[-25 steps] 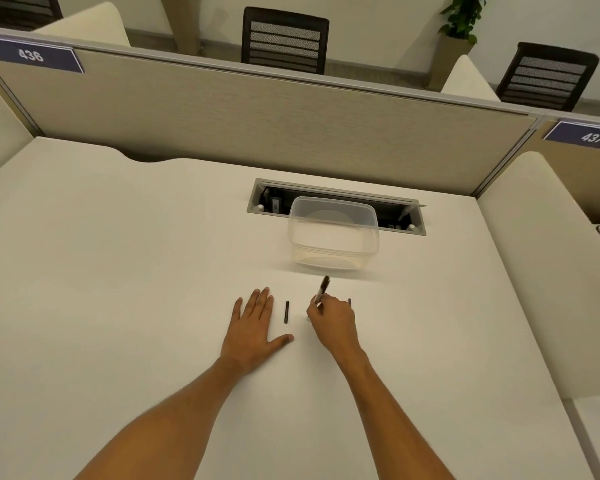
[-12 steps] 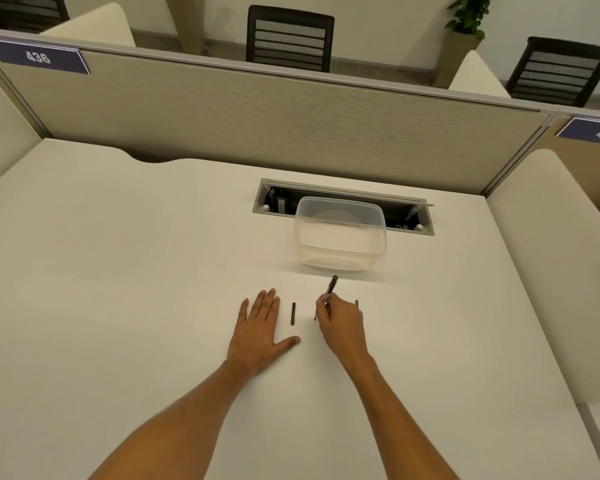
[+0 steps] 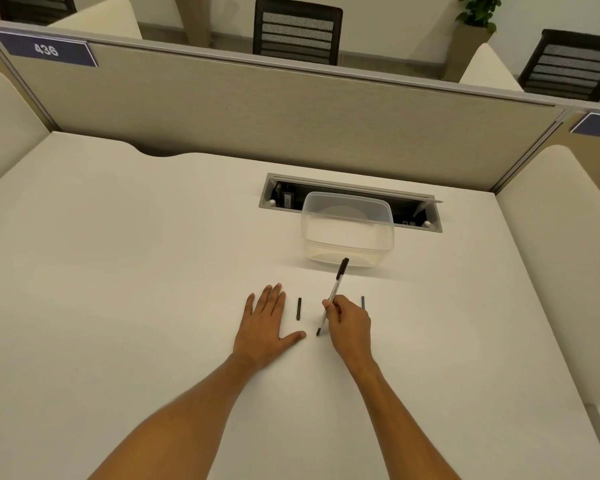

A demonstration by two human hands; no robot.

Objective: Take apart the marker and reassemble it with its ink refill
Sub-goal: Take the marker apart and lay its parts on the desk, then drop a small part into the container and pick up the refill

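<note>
My right hand [image 3: 349, 323] grips a slim marker [image 3: 334, 292] with a pale barrel and a dark far end. The marker stands tilted, its dark lower tip touching the desk near my left thumb. A short black piece [image 3: 298, 308] lies on the desk between my two hands. A second thin dark piece [image 3: 363, 301] lies just right of my right hand, partly hidden by it. My left hand [image 3: 265, 323] rests flat on the desk, palm down, fingers spread, holding nothing.
A clear plastic container [image 3: 347, 233] stands just beyond the marker. Behind it is an open cable slot [image 3: 350, 201] in the white desk [image 3: 118, 271]. A beige partition [image 3: 257, 109] closes off the back, and a padded side panel [image 3: 561, 258] stands at the right.
My right hand has tipped the marker more upright, so more of its barrel and its lower tip show. The left hand and the loose pieces have stayed put.
</note>
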